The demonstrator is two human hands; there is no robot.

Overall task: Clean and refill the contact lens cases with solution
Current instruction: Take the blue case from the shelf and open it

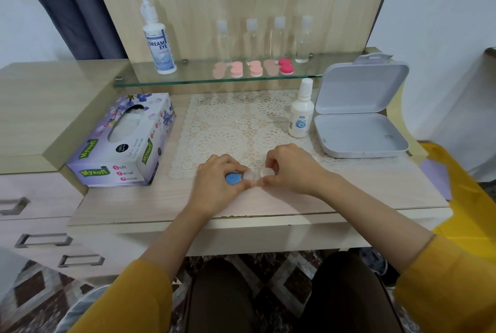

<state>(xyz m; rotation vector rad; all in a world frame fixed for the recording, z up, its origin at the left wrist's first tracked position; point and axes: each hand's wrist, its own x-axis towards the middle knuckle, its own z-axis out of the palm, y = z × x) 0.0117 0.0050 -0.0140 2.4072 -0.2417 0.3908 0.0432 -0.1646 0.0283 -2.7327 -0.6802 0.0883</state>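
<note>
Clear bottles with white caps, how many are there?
4. The clear bottles stand in a row on the glass shelf, right of the Dream Eye solution bottle. None seems hidden.

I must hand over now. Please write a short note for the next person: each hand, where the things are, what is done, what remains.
Left hand: holds the blue cap, off, beside the clear lens case.
Right hand: pinches the case's other end, at the lace mat's front edge.
Small solution bottle capped, at the mat's right edge; tissue box left; pink cases on the glass shelf.
Done: blue cap off. Left: clean, refill, recap.
</note>
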